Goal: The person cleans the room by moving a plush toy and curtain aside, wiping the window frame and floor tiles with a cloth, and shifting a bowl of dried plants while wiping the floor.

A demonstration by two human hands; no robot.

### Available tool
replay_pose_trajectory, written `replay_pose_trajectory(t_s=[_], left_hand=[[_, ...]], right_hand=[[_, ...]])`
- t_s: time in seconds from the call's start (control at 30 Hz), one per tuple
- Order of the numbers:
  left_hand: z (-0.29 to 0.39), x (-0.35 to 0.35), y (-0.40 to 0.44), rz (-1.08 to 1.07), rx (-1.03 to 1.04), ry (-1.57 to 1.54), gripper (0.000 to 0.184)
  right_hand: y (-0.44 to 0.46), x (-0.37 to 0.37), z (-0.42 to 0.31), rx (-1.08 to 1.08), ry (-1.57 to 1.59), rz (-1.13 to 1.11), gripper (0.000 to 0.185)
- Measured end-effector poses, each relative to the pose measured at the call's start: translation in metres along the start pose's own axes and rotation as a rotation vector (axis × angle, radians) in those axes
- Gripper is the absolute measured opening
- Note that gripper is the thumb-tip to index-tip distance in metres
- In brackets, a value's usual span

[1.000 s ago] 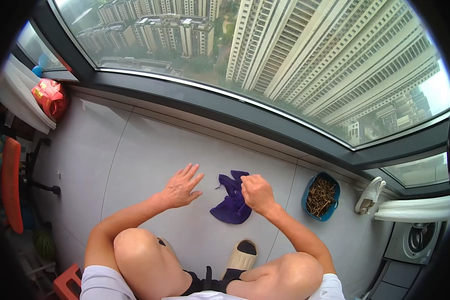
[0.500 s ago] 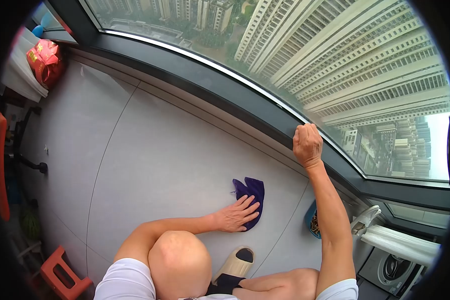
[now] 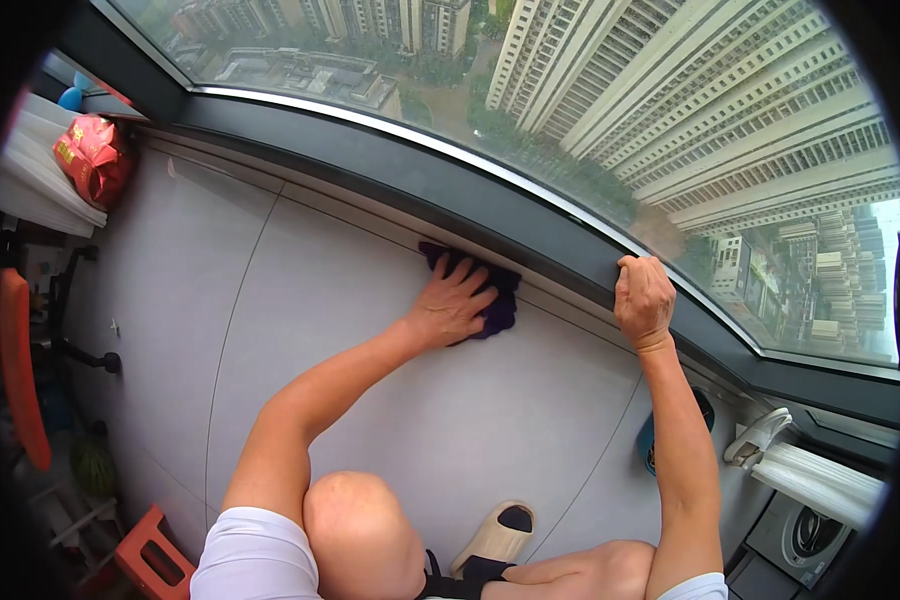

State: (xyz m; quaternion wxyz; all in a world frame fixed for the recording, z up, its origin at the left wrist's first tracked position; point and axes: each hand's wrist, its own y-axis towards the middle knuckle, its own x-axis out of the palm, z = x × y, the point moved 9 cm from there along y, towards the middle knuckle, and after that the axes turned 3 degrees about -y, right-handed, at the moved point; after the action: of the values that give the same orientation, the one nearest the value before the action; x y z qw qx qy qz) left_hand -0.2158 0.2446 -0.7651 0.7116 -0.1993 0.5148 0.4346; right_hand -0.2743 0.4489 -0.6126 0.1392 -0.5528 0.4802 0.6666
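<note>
My left hand (image 3: 450,308) presses a dark purple cloth (image 3: 502,295) onto the grey tiled floor, its fingers spread over the fabric. The cloth lies bunched against the skirting at the foot of the window wall. Higher up on the right, my right hand (image 3: 645,302) is closed over the edge of the dark window ledge (image 3: 560,245). Its fingertips are hidden behind the ledge.
A beige slipper (image 3: 497,535) is on my foot below. At right are a blue container (image 3: 646,445), white shoes (image 3: 760,438) and a washing machine (image 3: 800,540). Leftward stand an orange stool (image 3: 155,560), a watermelon (image 3: 92,467) and a red bag (image 3: 92,158).
My left hand has pushed the cloth forward across the floor, up to the skirting. My right hand stays closed on the ledge while the view shifts slightly.
</note>
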Motion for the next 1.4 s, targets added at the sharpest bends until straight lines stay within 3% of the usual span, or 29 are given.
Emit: replay_pose_trajectory(t_s=[0.13,0.2,0.37,0.5,0.6,0.63,0.73,0.8,0.83,0.93,1.03,1.23,1.33,1.4], left_hand=[[-0.095,-0.057,-0.068,0.112,-0.34,0.175,0.045],[-0.138,-0.068,-0.099,0.039,-0.54,0.249,0.047],[-0.16,-0.079,-0.1,-0.292,-0.522,0.179,0.052],[-0.166,-0.065,-0.094,-0.493,-0.537,0.246,0.054],[-0.162,-0.065,-0.094,-0.339,-0.576,0.3,0.053],[-0.16,-0.069,-0.098,-0.28,-0.645,0.251,0.052],[-0.146,-0.08,-0.118,-0.052,-0.824,0.115,0.049],[-0.141,-0.067,-0.14,0.163,-0.916,0.032,0.047],[-0.134,-0.056,-0.152,0.375,-1.045,-0.143,0.051],[-0.097,-0.037,-0.126,0.576,-0.971,-0.61,0.055],[-0.032,-0.026,-0.074,0.649,-0.792,-1.032,0.042],[0.084,-0.012,0.017,0.665,-0.665,-1.31,0.042],[0.123,0.009,0.066,0.582,-0.757,-1.43,0.045],[0.126,0.02,0.082,0.601,-0.99,-1.317,0.039]], right_hand=[[-0.001,-0.007,0.003,0.013,0.035,0.047,0.014],[0.0,-0.01,0.002,0.006,0.04,0.038,0.019],[-0.005,-0.004,0.004,-0.016,0.003,-0.025,0.031],[-0.008,-0.022,0.001,-0.019,0.076,0.093,0.032],[-0.025,-0.055,-0.005,0.051,-0.014,0.141,0.027],[-0.031,-0.051,0.0,0.097,-0.075,0.062,0.017],[-0.054,-0.028,0.034,0.278,-0.022,-0.162,0.008],[-0.065,-0.037,0.048,0.352,-0.037,-0.091,0.004],[-0.072,-0.039,0.056,0.361,-0.093,-0.093,0.004],[-0.084,-0.041,0.075,0.441,-0.168,-0.063,0.005],[-0.084,-0.041,0.079,0.434,-0.199,-0.017,0.005],[-0.087,-0.035,0.084,0.401,-0.295,0.071,0.005],[-0.086,-0.038,0.079,0.355,-0.311,0.118,0.005],[-0.087,-0.037,0.081,0.321,-0.319,0.156,0.005]])
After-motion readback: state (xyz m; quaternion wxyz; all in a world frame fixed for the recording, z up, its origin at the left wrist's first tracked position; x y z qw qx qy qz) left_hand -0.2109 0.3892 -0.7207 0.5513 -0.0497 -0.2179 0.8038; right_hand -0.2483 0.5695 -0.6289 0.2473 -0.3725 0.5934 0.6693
